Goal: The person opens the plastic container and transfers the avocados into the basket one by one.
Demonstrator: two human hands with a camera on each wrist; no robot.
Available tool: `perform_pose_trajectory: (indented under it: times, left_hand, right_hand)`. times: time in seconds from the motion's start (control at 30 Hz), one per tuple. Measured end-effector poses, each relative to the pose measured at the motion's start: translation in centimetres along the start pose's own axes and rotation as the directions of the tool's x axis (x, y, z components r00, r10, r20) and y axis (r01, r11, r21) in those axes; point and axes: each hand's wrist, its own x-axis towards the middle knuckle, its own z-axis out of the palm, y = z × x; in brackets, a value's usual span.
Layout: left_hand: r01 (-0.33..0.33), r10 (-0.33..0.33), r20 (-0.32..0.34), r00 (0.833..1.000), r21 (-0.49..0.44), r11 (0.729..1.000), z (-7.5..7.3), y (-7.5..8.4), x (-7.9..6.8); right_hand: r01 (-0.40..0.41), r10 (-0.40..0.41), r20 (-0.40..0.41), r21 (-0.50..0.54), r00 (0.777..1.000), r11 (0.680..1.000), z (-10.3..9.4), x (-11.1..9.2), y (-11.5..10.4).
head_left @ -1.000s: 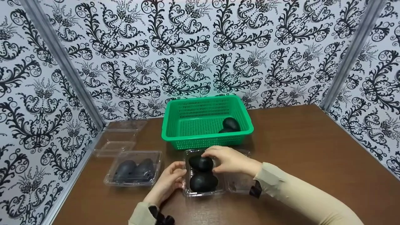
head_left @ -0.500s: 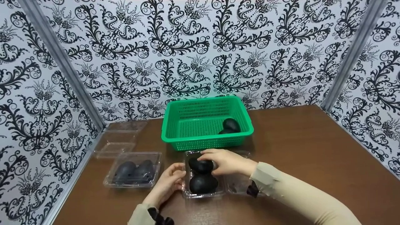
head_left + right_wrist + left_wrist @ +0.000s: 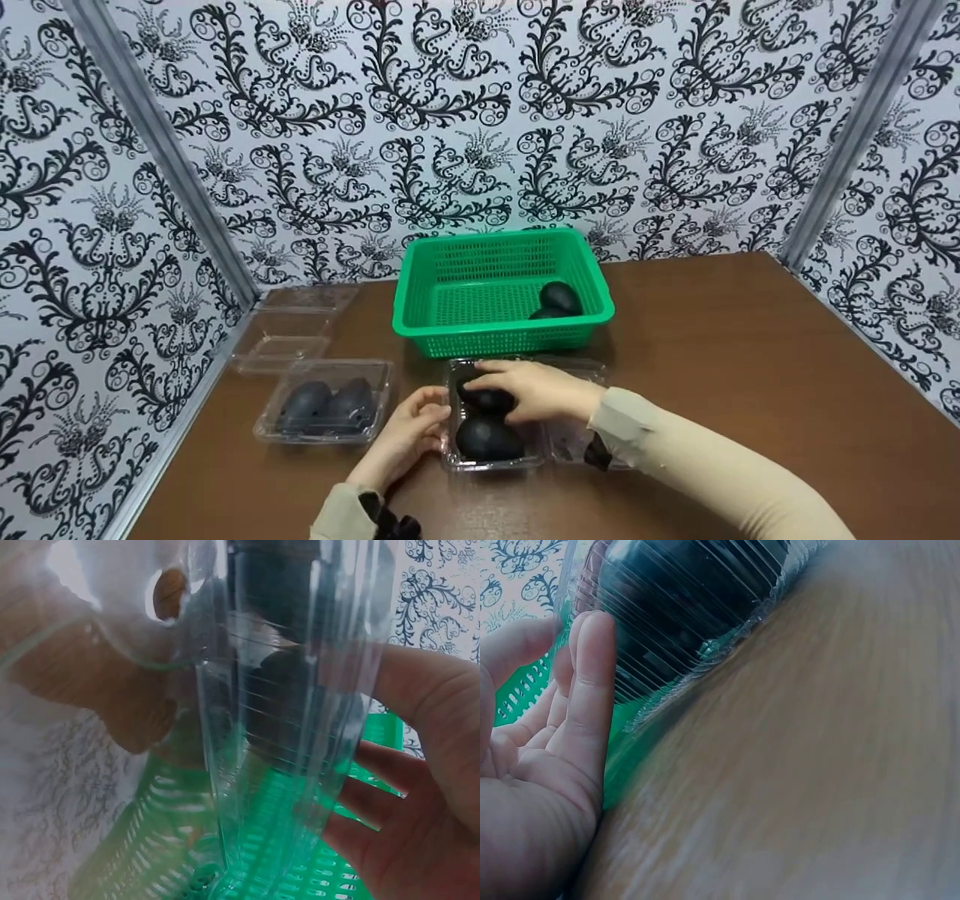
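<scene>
In the head view, a clear plastic clamshell box [image 3: 495, 466] lies opened in front of the basket, its lid [image 3: 574, 439] folded out to the right. Two dark, smooth avocados sit in it, a near avocado [image 3: 487, 439] and a far avocado [image 3: 493, 400]. My right hand [image 3: 544, 390] grips the far avocado from above, fingers over its top and thumb at its near side. My left hand [image 3: 412, 431] holds the box's left side between thumb and fingers. The left wrist view shows these fingers against the ribbed plastic wall [image 3: 697, 607].
A green perforated basket [image 3: 502, 345] stands behind the box, with dark avocados [image 3: 559, 298] in its right corner. To the left is a closed clamshell [image 3: 322, 435] holding two avocados. More clear plastic containers [image 3: 281, 349] lie at the back left, near the patterned wall [image 3: 315, 187].
My right hand has shifted slightly left and farther over the far avocado, which has tilted and turned within the box. My left hand stays at the box's side.
</scene>
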Motion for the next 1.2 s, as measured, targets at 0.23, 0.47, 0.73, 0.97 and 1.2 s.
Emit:
perform_pose_trajectory:
  times: [0.23, 0.47, 0.73, 0.97, 1.2]
  left_hand:
    - [-0.007, 0.007, -0.018, 1.000, 0.003, 1.000, -0.2, 0.1, -0.3]
    - [-0.003, 0.003, -0.011, 1.000, 0.007, 1.000, -0.4, 0.1, -0.5]
    - [-0.008, 0.008, -0.004, 1.000, 0.003, 1.000, -0.3, 0.1, 0.0]
    - [-0.007, 0.007, 0.015, 1.000, 0.000, 1.000, 0.0, 0.1, 0.0]
    - [-0.007, 0.007, 0.018, 1.000, -0.012, 1.000, 0.2, 0.1, -0.2]
  right_hand:
    - [-0.011, 0.011, -0.006, -0.016, 1.000, 1.000, 0.5, 0.8, -0.1]
    - [-0.018, 0.016, -0.032, -0.042, 0.999, 0.999, 1.0, 1.3, -0.1]
    - [-0.021, 0.018, -0.058, -0.046, 0.998, 0.999, 1.0, 1.5, 0.1]
    - [-0.012, 0.010, -0.041, -0.053, 0.999, 0.999, 0.9, 1.6, 0.2]
    - [-0.012, 0.011, -0.022, -0.019, 1.000, 1.000, 1.0, 1.4, 0.3]
